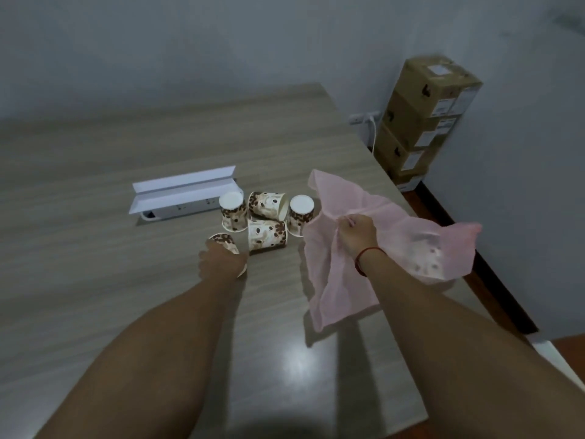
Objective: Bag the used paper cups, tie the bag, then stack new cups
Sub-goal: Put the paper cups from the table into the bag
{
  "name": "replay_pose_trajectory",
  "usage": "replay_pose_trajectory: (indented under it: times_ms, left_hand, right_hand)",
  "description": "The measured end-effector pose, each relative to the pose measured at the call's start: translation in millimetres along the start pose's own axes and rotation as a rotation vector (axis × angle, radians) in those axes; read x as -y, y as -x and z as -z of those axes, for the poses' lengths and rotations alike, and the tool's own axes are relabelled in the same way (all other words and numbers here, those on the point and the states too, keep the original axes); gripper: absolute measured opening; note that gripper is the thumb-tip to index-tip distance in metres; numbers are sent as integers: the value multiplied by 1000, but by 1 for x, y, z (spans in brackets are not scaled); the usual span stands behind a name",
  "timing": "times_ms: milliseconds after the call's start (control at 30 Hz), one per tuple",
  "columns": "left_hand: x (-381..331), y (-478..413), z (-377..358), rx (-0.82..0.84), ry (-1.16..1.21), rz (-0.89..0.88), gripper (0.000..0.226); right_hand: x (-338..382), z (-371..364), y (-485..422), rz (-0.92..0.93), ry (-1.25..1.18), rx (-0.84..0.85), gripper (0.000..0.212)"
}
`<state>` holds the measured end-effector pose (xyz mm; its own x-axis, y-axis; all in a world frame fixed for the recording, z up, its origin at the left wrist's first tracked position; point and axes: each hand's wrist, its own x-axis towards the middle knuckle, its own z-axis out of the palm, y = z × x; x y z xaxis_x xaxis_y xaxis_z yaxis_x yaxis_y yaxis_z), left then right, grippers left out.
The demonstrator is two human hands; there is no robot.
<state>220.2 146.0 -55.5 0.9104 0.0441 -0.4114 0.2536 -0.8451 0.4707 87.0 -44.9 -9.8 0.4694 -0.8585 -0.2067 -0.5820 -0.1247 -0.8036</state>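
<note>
Right hand (pixel 357 232) pinches a fold of the pink translucent plastic bag (pixel 408 217). Its fingers are clenched on the film and the bag is mostly lifted off the grey wood-grain table (pixel 95 185). At least one printed cup shows through the bag's right side. Left hand (pixel 221 259), left of the bag, grasps a brown-and-white bean-print paper cup (pixel 225 241) tipped on its side, fingertips hidden. Four more printed paper cups (pixel 267 237) sit just left of the bag, two upside down, two on their sides. White flip-lid socket box (pixel 183 191) is further left of the bag, stacked brown cardboard boxes (pixel 424 122) beyond it.

Risks:
- The bag mouth looks collapsed and is held at one point only, so the incoming cup may hit film and drop.
- Side-lying cups could roll if the left arm brushes them while crossing to the bag.
- Thin film may slip from the pinch under the bagged cup's weight.
</note>
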Motion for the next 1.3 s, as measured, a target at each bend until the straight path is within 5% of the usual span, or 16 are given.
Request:
replay_pose_trajectory:
  times_ms: [167, 367, 667, 800, 933, 1167, 1300]
  left_hand:
    - [13, 14, -7, -93, 241, -13, 84]
    - [-29, 89, -1, -156, 538, -375, 75]
    - [-109, 200, -38, 225, 814, -332, 76]
    - [-123, 212, -55, 410, 637, -236, 71]
    - [-128, 200, -55, 623, 480, -329, 54]
    - [-116, 108, -25, 133, 217, -470, 16]
    - [-96, 55, -17, 88, 38, -444, 36]
  right_hand:
    - [-7, 10, 10, -22, -27, 8, 38]
    - [8, 65, 28, 66, -51, -50, 35]
    - [12, 134, 47, 159, -94, -90, 28]
    - [10, 151, 43, 152, -101, -101, 28]
    - [12, 157, 27, 137, -130, -120, 27]
    - [29, 98, -7, 108, -157, -66, 27]
    - [26, 49, -29, 79, -94, -8, 35]
